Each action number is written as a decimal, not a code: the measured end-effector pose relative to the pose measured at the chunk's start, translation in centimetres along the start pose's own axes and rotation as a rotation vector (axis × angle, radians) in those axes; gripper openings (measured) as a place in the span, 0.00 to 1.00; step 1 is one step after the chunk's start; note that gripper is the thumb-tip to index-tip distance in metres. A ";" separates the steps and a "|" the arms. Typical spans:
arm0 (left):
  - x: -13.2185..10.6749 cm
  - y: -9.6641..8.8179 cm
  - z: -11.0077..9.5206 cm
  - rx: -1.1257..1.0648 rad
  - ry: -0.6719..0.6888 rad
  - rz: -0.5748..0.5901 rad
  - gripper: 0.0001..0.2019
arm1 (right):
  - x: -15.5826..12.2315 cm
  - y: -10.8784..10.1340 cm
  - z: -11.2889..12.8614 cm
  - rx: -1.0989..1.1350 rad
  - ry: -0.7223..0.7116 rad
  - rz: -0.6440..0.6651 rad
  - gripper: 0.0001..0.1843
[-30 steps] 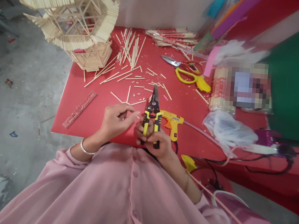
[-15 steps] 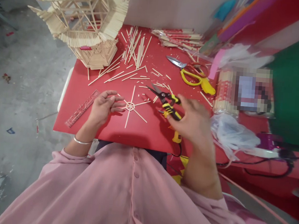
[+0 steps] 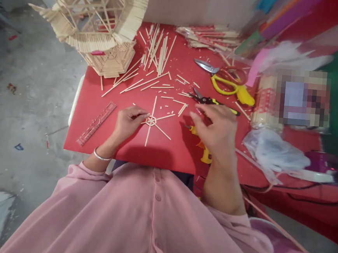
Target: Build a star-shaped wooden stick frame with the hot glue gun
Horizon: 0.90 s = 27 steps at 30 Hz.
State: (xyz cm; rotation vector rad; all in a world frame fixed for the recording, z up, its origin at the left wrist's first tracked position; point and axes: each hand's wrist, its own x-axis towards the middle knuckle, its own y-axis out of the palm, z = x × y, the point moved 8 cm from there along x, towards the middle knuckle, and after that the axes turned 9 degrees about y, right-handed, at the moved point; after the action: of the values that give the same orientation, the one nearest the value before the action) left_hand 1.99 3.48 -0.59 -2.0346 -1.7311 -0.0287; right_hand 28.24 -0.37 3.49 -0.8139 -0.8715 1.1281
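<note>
My left hand [image 3: 130,121] is closed in a pinch at the left side of a small star-shaped stick frame [image 3: 151,121], which lies flat with thin arms around a hexagonal centre. Whatever the fingertips hold is too small to make out. My right hand [image 3: 217,126] is open, thumb and fingers apart, above the table on the right. Just behind it lie the black-and-yellow snips [image 3: 199,96], partly covered by the fingers. A yellow glue gun [image 3: 206,154] rests below the palm, partly hidden by the hand.
A clear ruler [image 3: 96,124] lies at the left of the red table [image 3: 132,149]. Loose sticks [image 3: 155,53] and cut bits are scattered behind the frame. A large stick-built tower [image 3: 110,55] stands back left. Yellow-and-red-handled scissors [image 3: 225,84], stick packs [image 3: 264,99] and a plastic bag [image 3: 275,148] are on the right.
My right hand has let go of the snips, which now lie on the table. My left hand has gone from spread fingers to a pinch at the frame. The view has shifted slightly.
</note>
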 end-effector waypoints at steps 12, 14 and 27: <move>0.1 0.3 1.4 -0.019 -0.089 -0.025 0.05 | -9.0 0.3 -9.9 -0.050 0.657 0.103 0.21; 0.1 0.4 1.2 0.055 -0.020 -0.014 0.04 | -9.1 0.7 -10.4 0.047 0.687 0.107 0.23; -0.4 1.1 0.3 0.313 0.185 0.025 0.05 | -11.5 2.1 -9.3 0.553 0.784 0.153 0.15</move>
State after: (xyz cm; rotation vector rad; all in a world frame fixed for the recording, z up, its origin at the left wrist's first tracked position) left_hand 2.83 3.08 -1.31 -1.7666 -1.4928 0.0571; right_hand 33.47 -12.01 -4.26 -0.7648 0.1573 0.9870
